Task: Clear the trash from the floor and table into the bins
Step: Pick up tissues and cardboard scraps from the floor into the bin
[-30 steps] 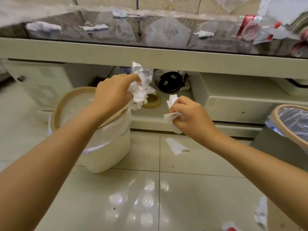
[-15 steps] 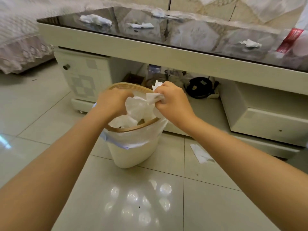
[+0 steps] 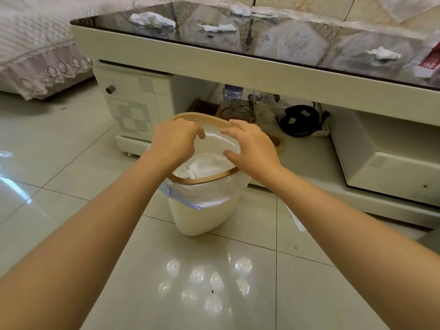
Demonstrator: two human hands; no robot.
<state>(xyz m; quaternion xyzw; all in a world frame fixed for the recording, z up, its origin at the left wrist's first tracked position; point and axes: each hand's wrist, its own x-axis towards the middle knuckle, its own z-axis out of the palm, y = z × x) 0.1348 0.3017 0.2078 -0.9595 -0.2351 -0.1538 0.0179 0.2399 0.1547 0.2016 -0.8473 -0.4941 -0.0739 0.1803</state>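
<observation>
A cream bin (image 3: 202, 217) with a wooden rim and a clear liner stands on the floor before the table. White tissue (image 3: 197, 169) lies inside it. My left hand (image 3: 176, 139) and my right hand (image 3: 252, 145) hover side by side over the bin's mouth, fingers loosely bent and holding nothing. Crumpled tissues lie on the dark glass table: one at the left (image 3: 152, 20), one beside it (image 3: 217, 27), one at the back (image 3: 241, 10), one at the right (image 3: 383, 54). A white paper scrap (image 3: 295, 221) lies on the floor, partly hidden by my right forearm.
The low table (image 3: 166, 52) has a drawer unit at the left and a shelf holding a bottle (image 3: 232, 94) and a black round object (image 3: 300, 120). A red-labelled wrapper (image 3: 432, 60) lies at the table's right edge. A lace-covered sofa (image 3: 35, 55) stands at the left.
Both hands have let go of the white tissue and plastic they held over the bin; it now lies inside. The view has shifted slightly closer to the bin.
</observation>
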